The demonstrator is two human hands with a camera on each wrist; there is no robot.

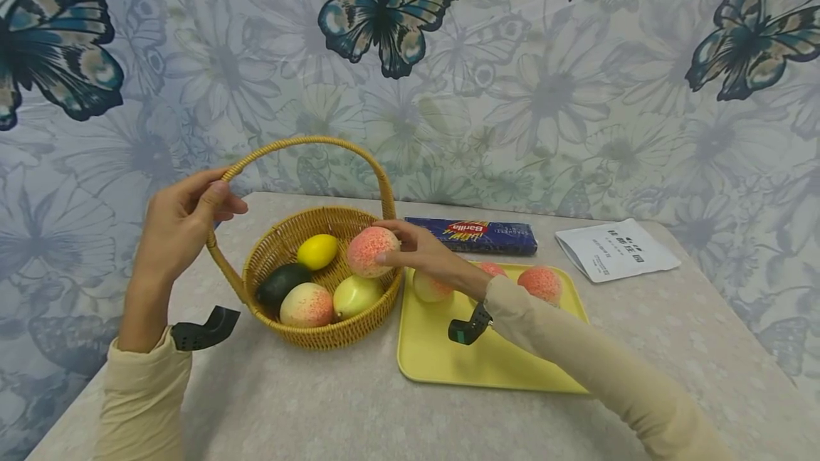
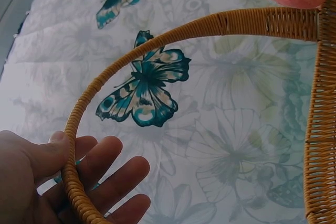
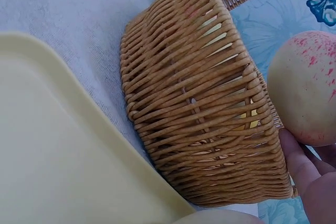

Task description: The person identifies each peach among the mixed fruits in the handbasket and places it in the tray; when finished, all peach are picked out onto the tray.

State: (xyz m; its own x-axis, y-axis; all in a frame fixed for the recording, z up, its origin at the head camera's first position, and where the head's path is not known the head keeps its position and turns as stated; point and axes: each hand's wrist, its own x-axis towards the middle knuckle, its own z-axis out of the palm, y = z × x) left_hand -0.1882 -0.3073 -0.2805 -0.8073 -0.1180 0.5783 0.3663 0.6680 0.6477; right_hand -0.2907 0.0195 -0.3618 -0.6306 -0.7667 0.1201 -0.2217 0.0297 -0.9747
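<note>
My left hand grips the left side of the handle of a wicker basket, thumb on one side and fingers behind. With my right hand I hold a pink-speckled peach over the basket's right rim; its pale side shows in the right wrist view. Inside the basket lie a lemon, a dark green avocado, another peach and a smooth yellow-green fruit. The basket stands on the table.
Right of the basket, a yellow tray carries more peaches, partly hidden by my right arm. Behind it lie a blue Barilla spaghetti pack and a white printed pouch. A butterfly-patterned cloth hangs behind the table.
</note>
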